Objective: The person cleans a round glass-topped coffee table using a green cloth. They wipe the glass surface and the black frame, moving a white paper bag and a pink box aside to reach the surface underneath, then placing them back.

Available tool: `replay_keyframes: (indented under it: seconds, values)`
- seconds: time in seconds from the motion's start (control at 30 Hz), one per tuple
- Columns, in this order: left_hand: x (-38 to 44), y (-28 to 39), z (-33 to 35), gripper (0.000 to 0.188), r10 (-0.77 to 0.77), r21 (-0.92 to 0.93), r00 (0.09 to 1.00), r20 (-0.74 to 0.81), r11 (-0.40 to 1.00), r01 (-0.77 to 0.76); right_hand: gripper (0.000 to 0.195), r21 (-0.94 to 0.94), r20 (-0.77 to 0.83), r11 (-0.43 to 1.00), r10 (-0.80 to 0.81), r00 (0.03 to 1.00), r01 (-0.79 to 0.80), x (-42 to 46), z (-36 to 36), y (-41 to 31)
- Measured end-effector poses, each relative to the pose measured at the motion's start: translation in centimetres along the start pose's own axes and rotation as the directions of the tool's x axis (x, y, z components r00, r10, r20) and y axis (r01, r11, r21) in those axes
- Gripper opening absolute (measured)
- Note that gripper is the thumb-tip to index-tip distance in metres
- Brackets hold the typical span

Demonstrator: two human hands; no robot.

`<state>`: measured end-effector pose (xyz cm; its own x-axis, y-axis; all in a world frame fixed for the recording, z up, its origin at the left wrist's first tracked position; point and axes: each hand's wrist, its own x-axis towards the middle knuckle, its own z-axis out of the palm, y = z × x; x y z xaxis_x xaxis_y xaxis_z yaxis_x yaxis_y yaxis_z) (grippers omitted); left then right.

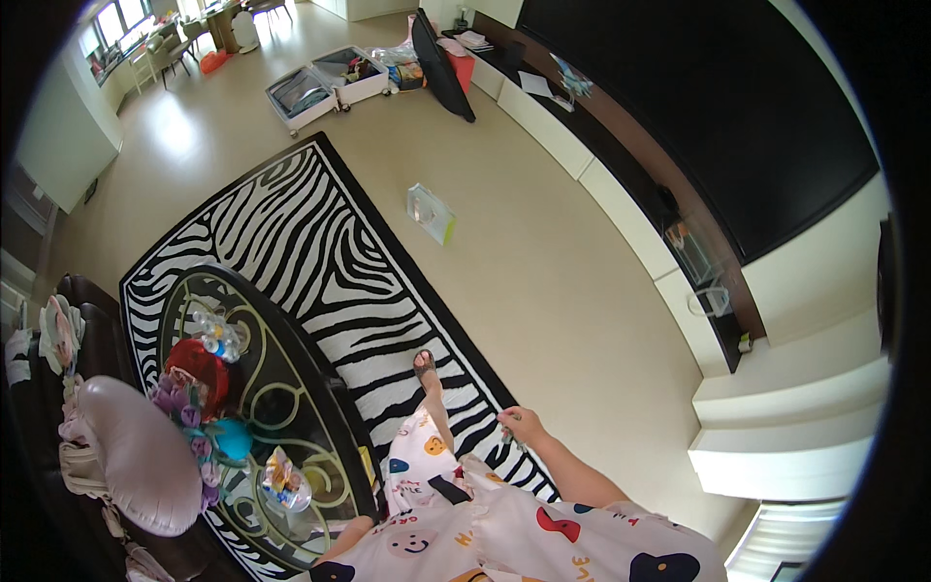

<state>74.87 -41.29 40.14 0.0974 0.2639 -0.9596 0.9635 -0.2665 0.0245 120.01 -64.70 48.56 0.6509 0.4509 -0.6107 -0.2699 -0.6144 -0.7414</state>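
Note:
My right hand (522, 428) is held out above the edge of a zebra-striped rug (371, 320), its fingers closed around a small greenish object (507, 436) too small to name. Of my left arm only a bit of forearm (353, 535) shows beside the printed pajamas; the left hand is out of view. To the left stands an oval glass-topped coffee table (273, 404) with a black rim. On it are a clear plastic tub of wrapped snacks (286, 484), a red round container (200, 375), a turquoise ball-like thing (233, 439) and several plastic bottles (218, 336).
A transparent box (430, 212) lies on the floor beyond the rug. Farther off are an open suitcase (342, 80) and a leaning black panel (444, 69). A long low TV cabinet (553, 134) runs along the right. A pink balloon (138, 458) and a dark sofa (102, 327) are left.

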Motion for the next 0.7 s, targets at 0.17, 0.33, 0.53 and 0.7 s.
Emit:
replay_keyframes:
  seconds: [0.17,0.33,0.53,0.7]
  values:
    - [5.5,11.1,-10.6,0.042,-0.076,-0.134,0.965,-0.253,0.99,0.042,0.042,-0.22,0.074,0.975,-0.007,0.997,0.023,11.8,-3.6,-3.7]
    - [3.0,29.8,-27.5,0.04,0.128,-0.013,0.921,-0.367,0.99,-0.143,0.03,-0.553,-0.03,0.832,0.03,0.999,-0.042,25.0,-7.9,-14.3]
    - [2.5,44.0,-38.2,0.031,0.271,0.002,0.897,-0.349,0.958,-0.288,0.025,-0.606,-0.103,0.791,0.02,0.994,-0.079,43.6,-10.6,-25.4]
    - [7.3,47.5,-42.4,0.025,0.104,-0.165,0.874,-0.474,0.965,-0.204,0.041,-0.603,-0.079,0.754,0.269,0.96,-0.261,58.5,-11.1,-30.6]
